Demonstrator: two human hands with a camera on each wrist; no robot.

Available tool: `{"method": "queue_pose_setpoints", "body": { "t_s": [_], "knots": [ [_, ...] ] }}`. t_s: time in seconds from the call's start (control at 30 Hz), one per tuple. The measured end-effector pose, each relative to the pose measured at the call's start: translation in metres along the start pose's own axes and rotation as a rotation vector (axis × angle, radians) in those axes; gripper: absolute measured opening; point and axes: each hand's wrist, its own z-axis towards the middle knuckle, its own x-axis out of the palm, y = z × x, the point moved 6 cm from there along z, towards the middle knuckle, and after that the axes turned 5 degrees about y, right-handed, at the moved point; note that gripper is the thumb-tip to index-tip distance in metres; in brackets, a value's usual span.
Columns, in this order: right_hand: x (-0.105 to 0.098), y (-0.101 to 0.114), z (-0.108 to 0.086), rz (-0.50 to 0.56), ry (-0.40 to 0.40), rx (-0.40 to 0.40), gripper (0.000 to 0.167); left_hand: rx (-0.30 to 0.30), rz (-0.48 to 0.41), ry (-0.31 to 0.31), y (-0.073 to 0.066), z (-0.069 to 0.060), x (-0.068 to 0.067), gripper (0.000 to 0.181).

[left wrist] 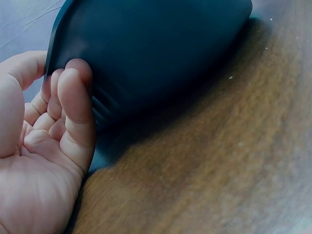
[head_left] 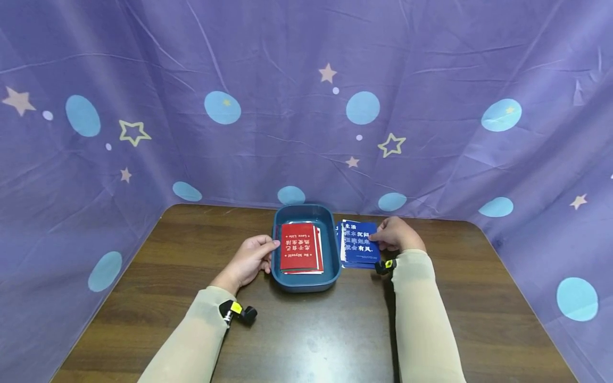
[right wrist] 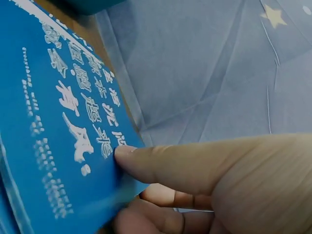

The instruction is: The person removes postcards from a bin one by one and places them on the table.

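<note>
A dark teal tray holds a stack of red cards with white lettering. My left hand grips the tray's left wall, thumb at the rim and fingers against the outside; the left wrist view shows those fingers curled at the tray's side. Right of the tray lie blue cards with white writing. My right hand pinches the right edge of the top blue card, thumb on its face and the other fingers beneath, partly hidden.
The brown wooden table reaches back to a purple curtain printed with stars and blue dots. Black bands with yellow tabs are on both wrists over light sleeves.
</note>
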Motion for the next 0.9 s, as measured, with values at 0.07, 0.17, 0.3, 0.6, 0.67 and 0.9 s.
{"method": "queue_pose_setpoints", "body": {
  "t_s": [0.07, 0.17, 0.3, 0.6, 0.67, 0.9],
  "knots": [
    [0.001, 0.001, 0.0, -0.002, -0.012, 0.008, 0.029, 0.002, -0.002, 0.0, 0.0, 0.0, 0.0, 0.026],
    [0.001, 0.002, 0.0, -0.005, -0.018, 0.011, 0.03, 0.001, -0.003, -0.002, 0.0, 0.0, -0.001, 0.026],
    [0.002, 0.002, 0.001, 0.005, -0.014, 0.005, 0.031, 0.006, 0.0, -0.001, 0.001, 0.001, -0.001, 0.026],
    [-0.005, -0.002, -0.001, 0.002, -0.008, -0.014, 0.026, 0.015, 0.0, 0.002, 0.0, 0.001, -0.001, 0.026],
    [-0.006, -0.002, -0.001, 0.003, -0.009, -0.018, 0.026, 0.015, -0.001, 0.001, 0.0, 0.001, 0.0, 0.026],
    [-0.007, 0.014, -0.003, 0.019, -0.031, -0.083, 0.025, 0.006, 0.005, -0.001, 0.0, 0.001, -0.001, 0.027]
  ]
}}
